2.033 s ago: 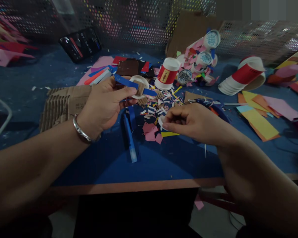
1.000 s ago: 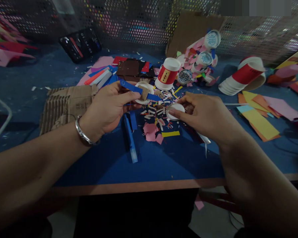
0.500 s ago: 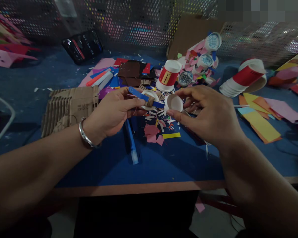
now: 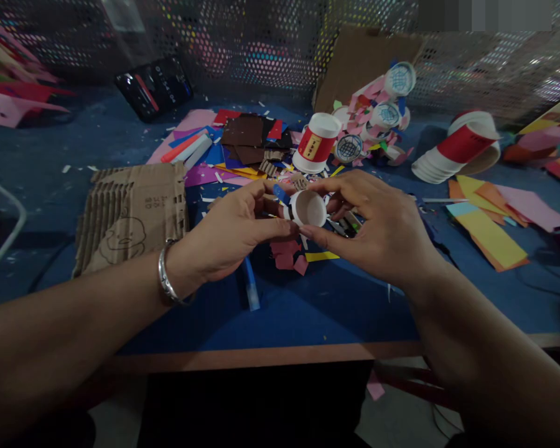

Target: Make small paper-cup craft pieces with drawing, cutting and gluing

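Note:
Over the middle of the table, my left hand (image 4: pixel 233 227) is closed on a white paper piece with a blue paper strip (image 4: pixel 281 195) on it. My right hand (image 4: pixel 378 221) pinches a short white paper cup piece (image 4: pixel 310 210) by its side, its hollow facing me. The two pieces meet, the cup piece in front, and it hides most of what my left hand holds. Just beyond my fingers stands an upside-down red and white paper cup (image 4: pixel 316 144). Pink paper scraps (image 4: pixel 285 254) and a yellow strip (image 4: pixel 322 256) lie below my hands.
Corrugated cardboard (image 4: pixel 144 205) with a drawn face lies left, a blue pen (image 4: pixel 251 289) near the front. A phone (image 4: pixel 155 87) leans at the back. A decorated cup-bottom piece (image 4: pixel 385 115) stands behind. Stacked cups (image 4: pixel 462 146) and coloured papers (image 4: pixel 490 230) lie right.
My hands have come together, bringing the cup piece against the piece in my left hand. Both have moved slightly down towards me. The blue strip is now mostly covered.

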Demonstrator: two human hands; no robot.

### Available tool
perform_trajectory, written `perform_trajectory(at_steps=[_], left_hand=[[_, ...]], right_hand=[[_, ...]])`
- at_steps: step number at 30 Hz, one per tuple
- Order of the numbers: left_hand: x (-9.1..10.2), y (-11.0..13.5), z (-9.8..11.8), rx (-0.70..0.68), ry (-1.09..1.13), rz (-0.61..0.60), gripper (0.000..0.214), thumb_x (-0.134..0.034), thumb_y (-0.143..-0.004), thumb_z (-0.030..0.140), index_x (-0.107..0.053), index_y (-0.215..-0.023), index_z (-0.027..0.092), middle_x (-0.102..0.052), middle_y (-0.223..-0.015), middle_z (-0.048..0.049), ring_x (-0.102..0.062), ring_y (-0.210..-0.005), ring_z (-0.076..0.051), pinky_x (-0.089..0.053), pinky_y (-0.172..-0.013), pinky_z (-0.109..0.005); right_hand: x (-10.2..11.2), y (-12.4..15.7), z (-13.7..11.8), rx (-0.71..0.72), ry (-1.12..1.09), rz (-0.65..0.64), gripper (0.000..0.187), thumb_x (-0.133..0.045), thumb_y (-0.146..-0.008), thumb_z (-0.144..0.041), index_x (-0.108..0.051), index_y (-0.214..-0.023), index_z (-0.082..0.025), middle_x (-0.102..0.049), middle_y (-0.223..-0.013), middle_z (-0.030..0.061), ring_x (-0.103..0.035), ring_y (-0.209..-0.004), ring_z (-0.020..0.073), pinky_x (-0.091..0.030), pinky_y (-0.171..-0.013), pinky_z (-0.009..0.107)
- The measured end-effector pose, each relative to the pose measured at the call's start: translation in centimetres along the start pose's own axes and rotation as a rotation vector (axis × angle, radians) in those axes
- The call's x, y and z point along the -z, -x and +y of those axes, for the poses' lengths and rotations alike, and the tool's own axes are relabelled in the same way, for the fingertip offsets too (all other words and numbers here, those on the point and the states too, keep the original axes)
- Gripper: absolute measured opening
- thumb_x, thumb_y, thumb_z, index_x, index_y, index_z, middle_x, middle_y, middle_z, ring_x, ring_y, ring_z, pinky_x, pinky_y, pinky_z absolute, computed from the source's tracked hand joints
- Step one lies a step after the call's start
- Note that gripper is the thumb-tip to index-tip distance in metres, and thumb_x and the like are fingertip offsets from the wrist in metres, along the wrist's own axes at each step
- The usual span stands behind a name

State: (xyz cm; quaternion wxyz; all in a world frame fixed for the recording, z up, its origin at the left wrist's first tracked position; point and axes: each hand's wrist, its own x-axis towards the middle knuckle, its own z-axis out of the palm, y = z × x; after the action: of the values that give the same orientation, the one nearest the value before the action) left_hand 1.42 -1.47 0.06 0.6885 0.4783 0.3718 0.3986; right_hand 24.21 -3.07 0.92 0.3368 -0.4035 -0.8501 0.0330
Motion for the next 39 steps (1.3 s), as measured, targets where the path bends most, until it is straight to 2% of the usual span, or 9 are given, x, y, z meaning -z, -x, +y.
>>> perform_trajectory(at_steps=[7, 13, 17, 21, 26, 35, 39], left_hand=[[-0.4, 0.3, -0.1, -0.006, -0.027, 0.023, 0.058, -0.088, -0.072, 0.007, -0.066, -0.125, 0.019, -0.069, -0.090, 0.0022, -0.067, -0.083, -0.015, -0.054, -0.074, -0.029], [-0.4, 0.4, -0.3, -0.039, -0.055, -0.038, 0.052, -0.089, -0.070, 0.011, -0.068, -0.118, 0.018, -0.067, -0.087, 0.0028, -0.067, -0.087, -0.017, -0.051, -0.074, -0.029], [-0.5, 0.5, -0.5, -0.057, -0.046, -0.068, 0.055, -0.088, -0.071, 0.010, -0.062, -0.118, 0.021, -0.073, -0.090, 0.0009, -0.067, -0.083, -0.016, -0.053, -0.073, -0.030], [-0.6, 0.6, -0.8, -0.107, -0.037, -0.050, 0.055, -0.092, -0.071, 0.012, -0.061, -0.116, 0.021, -0.074, -0.098, -0.0008, -0.066, -0.086, -0.016, -0.054, -0.073, -0.029], [-0.6, 0.8, -0.9, -0.147, -0.108, -0.028, 0.051, -0.093, -0.075, 0.015, -0.061, -0.114, 0.022, -0.072, -0.098, -0.0005, -0.065, -0.086, -0.016, -0.053, -0.075, -0.030], [-0.7, 1.0, -1.2, -0.201, -0.188, -0.001, 0.050, -0.091, -0.079, 0.019, -0.059, -0.117, 0.024, -0.072, -0.122, -0.0054, -0.071, -0.096, -0.019, -0.057, -0.079, -0.031], [-0.8, 1.2, -1.3, -0.234, -0.215, -0.002, 0.048, -0.091, -0.081, 0.020, -0.059, -0.117, 0.025, -0.071, -0.129, -0.0064, -0.072, -0.103, -0.021, -0.059, -0.086, -0.034]], right_hand=[[0.1, -0.1, 0.0, -0.012, 0.008, -0.028, 0.037, -0.083, -0.095, -0.041, -0.076, -0.126, -0.021, -0.081, -0.113, 0.0112, -0.079, -0.097, 0.0293, -0.064, -0.078, 0.041], [0.0, -0.1, -0.2, -0.020, -0.001, -0.014, 0.037, -0.084, -0.095, -0.042, -0.077, -0.123, -0.020, -0.082, -0.112, 0.0107, -0.077, -0.090, 0.0262, -0.063, -0.076, 0.039], [0.1, 0.0, -0.3, -0.022, -0.006, -0.023, 0.038, -0.085, -0.094, -0.041, -0.077, -0.123, -0.018, -0.082, -0.112, 0.0119, -0.078, -0.092, 0.0267, -0.064, -0.077, 0.039], [0.2, 0.0, -0.4, -0.030, -0.013, -0.025, 0.037, -0.085, -0.093, -0.041, -0.076, -0.122, -0.019, -0.082, -0.113, 0.0120, -0.078, -0.093, 0.0273, -0.064, -0.078, 0.040], [0.2, -0.1, -0.5, -0.050, -0.040, -0.024, 0.035, -0.083, -0.093, -0.041, -0.076, -0.122, -0.023, -0.082, -0.116, 0.0106, -0.078, -0.096, 0.0277, -0.065, -0.078, 0.041], [0.2, -0.2, -0.9, -0.087, -0.031, -0.009, 0.035, -0.085, -0.092, -0.043, -0.077, -0.120, -0.024, -0.083, -0.114, 0.0097, -0.078, -0.091, 0.0272, -0.066, -0.079, 0.042], [0.2, -0.1, -1.0, -0.082, -0.027, -0.005, 0.035, -0.085, -0.093, -0.042, -0.077, -0.121, -0.023, -0.083, -0.115, 0.0107, -0.078, -0.091, 0.0275, -0.066, -0.081, 0.043]])
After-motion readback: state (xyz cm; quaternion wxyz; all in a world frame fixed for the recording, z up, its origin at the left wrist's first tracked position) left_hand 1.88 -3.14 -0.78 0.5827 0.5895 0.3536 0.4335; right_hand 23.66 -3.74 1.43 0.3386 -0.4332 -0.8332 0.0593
